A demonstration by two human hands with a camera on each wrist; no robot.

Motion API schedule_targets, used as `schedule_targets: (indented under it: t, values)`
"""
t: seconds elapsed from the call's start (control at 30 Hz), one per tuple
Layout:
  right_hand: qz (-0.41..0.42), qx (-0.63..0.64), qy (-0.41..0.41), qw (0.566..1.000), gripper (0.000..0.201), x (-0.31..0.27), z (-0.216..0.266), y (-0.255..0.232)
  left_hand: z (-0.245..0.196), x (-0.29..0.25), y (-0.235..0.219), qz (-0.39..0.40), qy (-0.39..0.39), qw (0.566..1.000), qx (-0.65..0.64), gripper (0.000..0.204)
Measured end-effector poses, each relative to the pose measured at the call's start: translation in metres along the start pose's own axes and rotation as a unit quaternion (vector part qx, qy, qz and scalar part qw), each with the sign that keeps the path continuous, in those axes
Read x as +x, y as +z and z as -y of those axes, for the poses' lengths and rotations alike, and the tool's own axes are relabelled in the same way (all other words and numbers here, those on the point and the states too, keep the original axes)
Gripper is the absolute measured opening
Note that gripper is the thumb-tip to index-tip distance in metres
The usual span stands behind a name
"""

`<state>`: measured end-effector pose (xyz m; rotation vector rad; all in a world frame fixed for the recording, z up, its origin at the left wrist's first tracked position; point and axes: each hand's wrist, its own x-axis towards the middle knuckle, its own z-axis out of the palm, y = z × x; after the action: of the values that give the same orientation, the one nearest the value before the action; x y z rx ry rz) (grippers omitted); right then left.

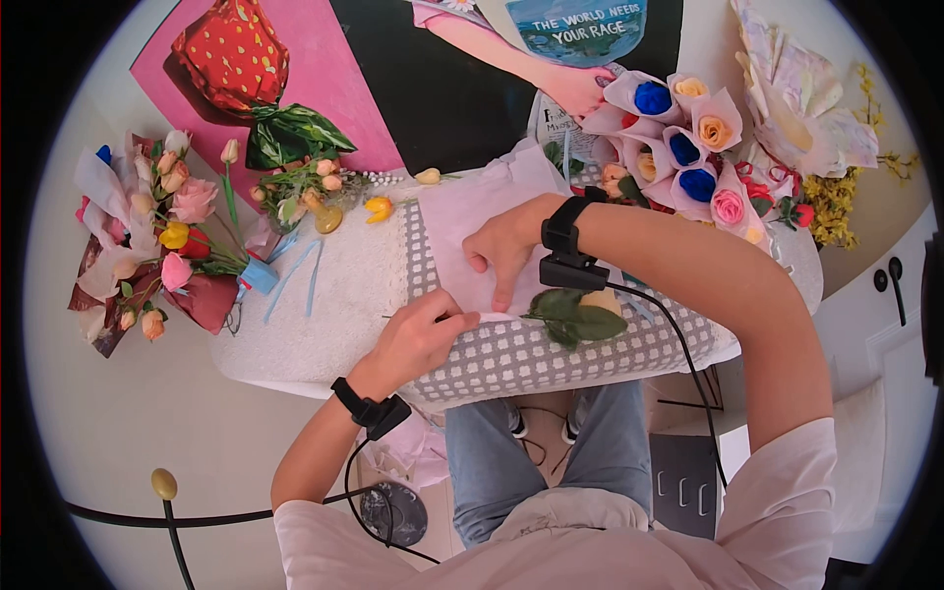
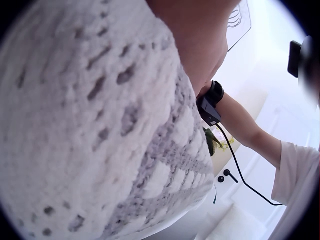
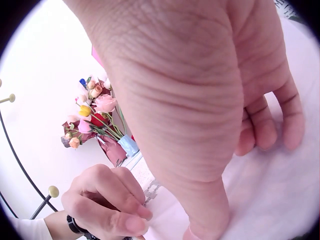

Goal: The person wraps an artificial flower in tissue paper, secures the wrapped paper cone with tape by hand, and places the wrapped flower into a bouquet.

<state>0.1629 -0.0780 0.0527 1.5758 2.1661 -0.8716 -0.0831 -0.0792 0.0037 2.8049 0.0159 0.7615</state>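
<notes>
A sheet of pale pink wrapping paper (image 1: 457, 221) lies on the checked cloth (image 1: 457, 369). My left hand (image 1: 418, 339) pinches the near edge of the paper between thumb and curled fingers. In the right wrist view the left hand (image 3: 107, 200) shows the same pinch. My right hand (image 1: 509, 246) rests on the sheet, its thumb pointing down toward the folded edge. Its fingertips (image 3: 292, 132) touch the paper, relaxed and slightly bent. Just right of the thumb lies a pale yellow rose (image 1: 602, 303) with dark green leaves (image 1: 565, 315); its stem is mostly hidden.
Paper-wrapped roses (image 1: 678, 147) in blue, pink and peach crowd the back right. A bunch of mixed flowers (image 1: 187, 216) stands at left, near blue ribbons (image 1: 295, 275) and a yellow tulip (image 1: 378, 206). Pictures (image 1: 265, 88) lean behind. A black cable (image 1: 678, 334) hangs from the right wrist.
</notes>
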Motion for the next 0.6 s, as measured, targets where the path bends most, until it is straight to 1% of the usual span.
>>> schedule_targets:
  t: [0.17, 0.27, 0.4, 0.57, 0.6]
  values:
    - [-0.002, -0.007, 0.000, 1.000, 0.088, 0.002, 0.000, 0.000, -0.001, 0.000, -0.003, 0.017, -0.013, 1.000, -0.009, 0.026]
    - [0.015, 0.002, 0.010, 1.000, 0.088, 0.000, 0.002, -0.001, -0.002, 0.000, -0.006, 0.034, -0.017, 0.999, -0.008, 0.029]
    - [0.010, 0.002, 0.010, 1.000, 0.089, 0.000, 0.002, -0.001, -0.008, 0.001, -0.014, 0.050, -0.030, 0.998, -0.017, 0.034]
    - [0.004, 0.001, 0.007, 1.000, 0.089, 0.001, -0.001, 0.001, -0.004, -0.002, -0.013, 0.063, -0.049, 0.996, -0.036, 0.036]
    - [-0.001, 0.003, -0.001, 1.000, 0.093, 0.002, -0.002, 0.002, -0.004, -0.003, -0.012, 0.062, -0.055, 0.996, -0.043, 0.038]
